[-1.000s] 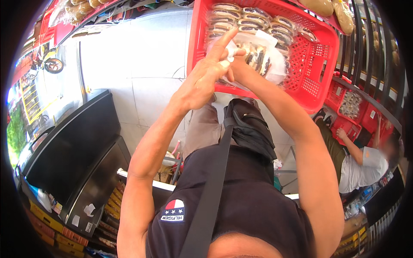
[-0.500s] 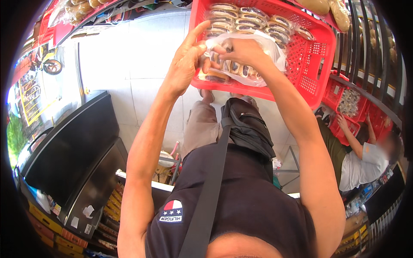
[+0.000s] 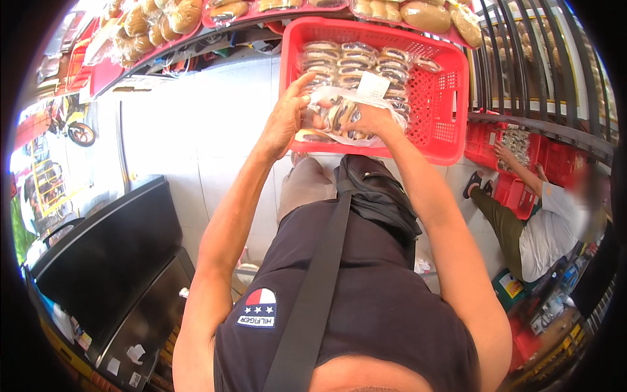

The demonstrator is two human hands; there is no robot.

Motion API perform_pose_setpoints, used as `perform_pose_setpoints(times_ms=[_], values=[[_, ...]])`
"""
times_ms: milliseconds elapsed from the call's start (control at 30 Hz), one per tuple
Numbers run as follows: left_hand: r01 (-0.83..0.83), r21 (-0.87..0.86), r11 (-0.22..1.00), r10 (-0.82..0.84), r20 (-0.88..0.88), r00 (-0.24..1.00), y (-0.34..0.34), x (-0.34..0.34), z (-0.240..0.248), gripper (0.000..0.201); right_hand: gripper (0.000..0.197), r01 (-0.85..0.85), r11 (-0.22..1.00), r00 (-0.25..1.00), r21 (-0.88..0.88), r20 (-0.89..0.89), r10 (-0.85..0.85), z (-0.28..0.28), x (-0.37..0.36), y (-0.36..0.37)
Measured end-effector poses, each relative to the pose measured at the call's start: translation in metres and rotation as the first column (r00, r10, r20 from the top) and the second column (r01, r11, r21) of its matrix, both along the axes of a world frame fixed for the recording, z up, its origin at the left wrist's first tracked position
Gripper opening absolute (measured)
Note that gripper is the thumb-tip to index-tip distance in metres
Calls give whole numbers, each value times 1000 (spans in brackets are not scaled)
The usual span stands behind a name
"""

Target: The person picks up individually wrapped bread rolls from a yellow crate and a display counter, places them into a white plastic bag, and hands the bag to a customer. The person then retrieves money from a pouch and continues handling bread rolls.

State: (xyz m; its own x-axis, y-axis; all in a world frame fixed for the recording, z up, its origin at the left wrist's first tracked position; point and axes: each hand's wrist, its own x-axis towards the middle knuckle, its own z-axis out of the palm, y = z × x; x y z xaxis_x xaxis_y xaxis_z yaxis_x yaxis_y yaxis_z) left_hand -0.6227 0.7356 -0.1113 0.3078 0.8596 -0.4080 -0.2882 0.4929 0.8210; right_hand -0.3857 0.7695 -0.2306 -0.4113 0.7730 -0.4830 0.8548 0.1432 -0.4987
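A red perforated plastic basket (image 3: pixel 450 98) lies in front of me, holding rows of wrapped bread rolls (image 3: pixel 356 63) with dark filling. Over its near left part sits a thin clear-white plastic bag (image 3: pixel 356 140), its mouth spread, with several wrapped rolls inside. My left hand (image 3: pixel 284 121) pinches the bag's left edge between thumb and curled fingers, index finger pointing away. Inside the bag mouth, my right hand (image 3: pixel 373 119) closes on a wrapped roll (image 3: pixel 339 115); its fingertips are partly hidden by the plastic. A white paper slip (image 3: pixel 373 85) rests on the rolls beyond the bag.
Red trays of packed bread (image 3: pixel 428 16) line the far side. Black vertical bars (image 3: pixel 516 59) stand at the right. A person in a light shirt (image 3: pixel 552 228) reaches into red crates (image 3: pixel 483 144) there. At the left stands a black panel (image 3: pixel 111 242). A black pouch (image 3: pixel 379 196) hangs at my waist.
My right hand has moved within the bag and now grips a wrapped roll. My left hand stays on the bag's edge. The view has shifted, showing more bread trays beyond the basket.
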Motion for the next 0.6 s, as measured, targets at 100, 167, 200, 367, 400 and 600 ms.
perform_pose_setpoints(times_ms=[100, 167, 200, 367, 400, 600], values=[[41, 6, 999, -41, 24, 999, 9, -4, 3, 63, 101, 171, 985, 979, 32, 107, -173, 31, -28, -13], [53, 38, 998, -53, 5, 999, 12, -5, 4, 64, 106, 217, 973, 964, 83, 141, -227, 14, -40, -15], [58, 47, 997, -58, -2, 998, 12, -6, 3, 64, 107, 236, 963, 961, 129, 118, -251, 14, -43, -20], [23, 84, 996, -25, 29, 999, 7, -8, 2, 65, 99, 147, 949, 959, 280, 193, -205, 5, -46, -26], [9, 88, 996, -13, 42, 999, 6, -9, 0, 66, 99, 158, 958, 957, 241, 202, -209, 7, -45, -24], [59, 101, 993, -53, -63, 997, 2, -21, -1, 68, 90, 133, 976, 990, 172, 21, -138, 14, -20, -40]])
